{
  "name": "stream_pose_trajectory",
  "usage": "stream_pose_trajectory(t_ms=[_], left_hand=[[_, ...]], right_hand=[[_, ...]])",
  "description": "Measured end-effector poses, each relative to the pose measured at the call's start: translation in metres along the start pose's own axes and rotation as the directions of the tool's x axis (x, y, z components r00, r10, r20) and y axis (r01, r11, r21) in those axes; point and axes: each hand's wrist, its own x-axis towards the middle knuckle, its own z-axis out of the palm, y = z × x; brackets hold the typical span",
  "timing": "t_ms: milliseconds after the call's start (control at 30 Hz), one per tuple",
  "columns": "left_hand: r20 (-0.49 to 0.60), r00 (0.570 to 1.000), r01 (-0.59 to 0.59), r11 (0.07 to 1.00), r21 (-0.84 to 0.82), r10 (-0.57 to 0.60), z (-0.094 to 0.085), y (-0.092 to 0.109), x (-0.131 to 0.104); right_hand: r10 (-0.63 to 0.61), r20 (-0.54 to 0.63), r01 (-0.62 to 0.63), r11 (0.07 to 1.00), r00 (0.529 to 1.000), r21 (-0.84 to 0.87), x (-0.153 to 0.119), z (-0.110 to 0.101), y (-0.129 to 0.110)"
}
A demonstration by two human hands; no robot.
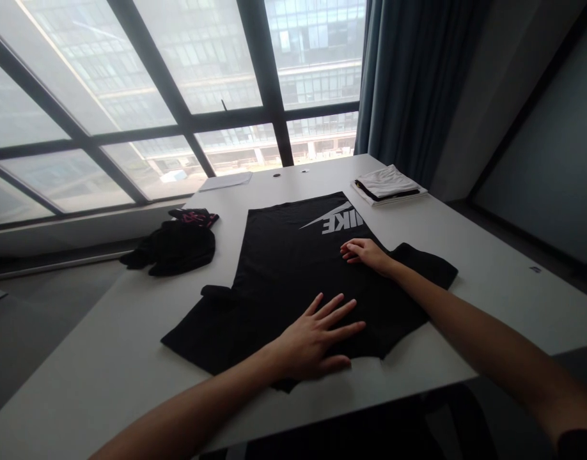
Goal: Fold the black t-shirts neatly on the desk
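A black T-shirt (pixel 288 268) with a white Nike logo lies spread on the white table (pixel 495 306). Its collar side faces me, its hem points to the window, and the lettering appears upside down. Near the collar, my left hand (pixel 315 338) rests palm down on the fabric with fingers spread. My right hand (pixel 367 254) is over the shirt just below the logo, its fingers loosely bent and holding nothing that I can see. The shirt's left sleeve is partly folded over at its upper edge.
A crumpled dark garment (pixel 178 246) sits at the table's left edge. Folded white and black clothes (pixel 389 184) are stacked at the back right. White paper (pixel 226 181) lies at the far edge by the window (pixel 197 57). A blue curtain (pixel 408 83) hangs behind the table.
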Motion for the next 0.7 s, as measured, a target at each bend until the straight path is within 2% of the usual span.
stream_pose_trajectory(t_ms=[267,367,433,500,533,633,700], left_hand=[[-0.001,1.0,-0.027,0.996,-0.081,0.027,-0.002,0.001,-0.002],[-0.053,0.998,0.016,0.994,-0.106,-0.022,-0.014,-0.002,-0.006],[-0.132,0.985,0.097,0.991,-0.097,-0.109,-0.028,-0.009,-0.013],[-0.234,0.943,0.22,0.971,-0.091,-0.236,-0.044,-0.023,-0.026],[-0.284,0.909,0.29,0.953,-0.092,-0.304,-0.052,-0.031,-0.035],[-0.412,0.771,0.494,0.864,-0.094,-0.486,-0.065,-0.059,-0.07],[-0.465,0.675,0.619,0.783,-0.066,-0.572,-0.065,-0.074,-0.097]], right_hand=[[0.006,-0.011,-0.006,1.0,1.0,-0.017,-0.003,0.002,-0.003],[0.006,-0.009,-0.007,0.999,1.0,-0.039,-0.004,0.002,-0.003],[0.004,-0.002,-0.004,0.999,1.0,-0.053,-0.005,0.002,-0.002],[-0.004,0.008,0.004,0.998,1.0,-0.067,-0.005,0.001,0.001],[-0.005,0.01,0.006,0.997,1.0,-0.075,-0.004,0.0,0.003],[0.005,0.01,-0.004,0.995,1.0,-0.099,-0.002,-0.002,0.008],[0.014,0.007,-0.014,0.994,1.0,-0.106,0.0,-0.003,0.012]])
